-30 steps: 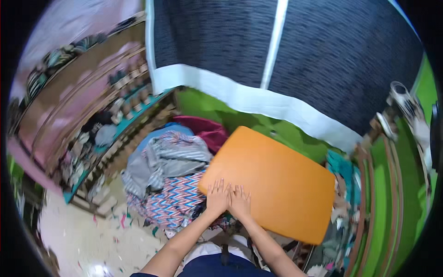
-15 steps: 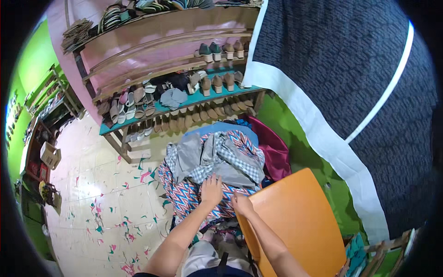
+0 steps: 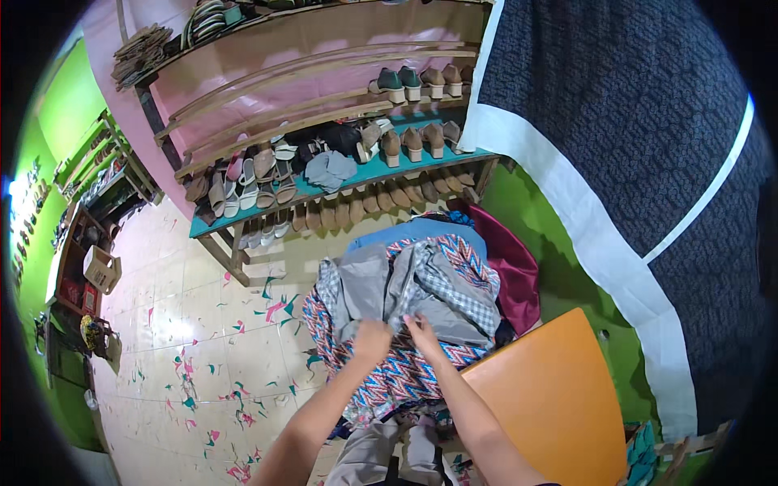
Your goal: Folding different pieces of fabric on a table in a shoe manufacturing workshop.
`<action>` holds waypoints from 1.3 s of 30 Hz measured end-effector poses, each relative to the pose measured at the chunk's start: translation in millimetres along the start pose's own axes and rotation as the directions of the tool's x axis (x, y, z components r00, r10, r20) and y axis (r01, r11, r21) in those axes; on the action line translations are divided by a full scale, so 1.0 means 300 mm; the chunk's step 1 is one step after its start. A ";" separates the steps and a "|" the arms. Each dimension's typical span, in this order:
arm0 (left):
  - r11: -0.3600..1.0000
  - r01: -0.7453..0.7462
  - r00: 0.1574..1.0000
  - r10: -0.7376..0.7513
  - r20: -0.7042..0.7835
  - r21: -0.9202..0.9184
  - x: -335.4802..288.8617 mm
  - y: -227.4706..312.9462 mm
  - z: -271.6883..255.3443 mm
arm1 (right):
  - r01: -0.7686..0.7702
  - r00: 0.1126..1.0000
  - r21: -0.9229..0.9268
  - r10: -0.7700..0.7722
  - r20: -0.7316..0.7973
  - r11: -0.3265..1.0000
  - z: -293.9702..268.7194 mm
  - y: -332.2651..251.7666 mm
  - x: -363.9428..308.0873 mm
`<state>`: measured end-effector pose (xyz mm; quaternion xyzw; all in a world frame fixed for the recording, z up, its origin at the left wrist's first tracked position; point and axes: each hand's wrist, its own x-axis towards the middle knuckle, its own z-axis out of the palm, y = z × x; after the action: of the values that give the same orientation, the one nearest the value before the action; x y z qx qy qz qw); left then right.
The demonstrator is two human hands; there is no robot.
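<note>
A grey garment (image 3: 362, 285) with grey-and-white checked parts lies crumpled on top of a heap of fabric. Beneath it is zigzag-patterned cloth (image 3: 389, 369) in red, blue and white. My left hand (image 3: 373, 341), slightly blurred, is closed at the near edge of the grey garment. Just beside it my right hand (image 3: 423, 336) pinches the same grey cloth, thumb and fingers together. Blue fabric (image 3: 421, 232) and shiny maroon cloth (image 3: 506, 263) show behind and to the right of the heap.
An orange board-like surface (image 3: 559, 397) stands close to my right forearm. Ahead is a wooden shoe rack (image 3: 220, 253) with turquoise shelving. Coloured scraps (image 3: 188, 401) litter the tiled floor at left. Dark patterned fabric with a white border (image 3: 567, 215) hangs at right.
My left hand, flat on the cloth before, has curled at the grey garment's edge. My right hand has moved from the zigzag cloth beside the orange board up to the grey garment. The view has shifted left.
</note>
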<state>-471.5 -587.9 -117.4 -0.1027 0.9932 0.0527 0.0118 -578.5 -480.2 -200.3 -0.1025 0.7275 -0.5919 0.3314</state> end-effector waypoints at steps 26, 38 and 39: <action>0.775 -0.215 0.954 0.036 -0.298 -0.594 0.010 0.047 -0.747 | 0.449 0.876 0.885 -0.136 -0.463 -0.122 -0.229 -0.700 -0.351; 0.674 -0.523 0.626 0.720 0.302 -0.523 -0.137 0.166 -0.809 | 0.410 0.910 0.910 -0.096 -0.403 0.061 -0.211 -0.552 -0.412; 0.659 -0.521 0.628 0.727 0.279 -0.543 -0.144 0.166 -0.810 | 0.433 0.893 0.900 -0.158 -0.422 0.044 -0.361 -0.576 -0.451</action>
<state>-442.7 -556.6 130.7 0.2735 0.8940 0.2843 0.2126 -583.2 -369.2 17.7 0.0566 0.1432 -0.9823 0.1065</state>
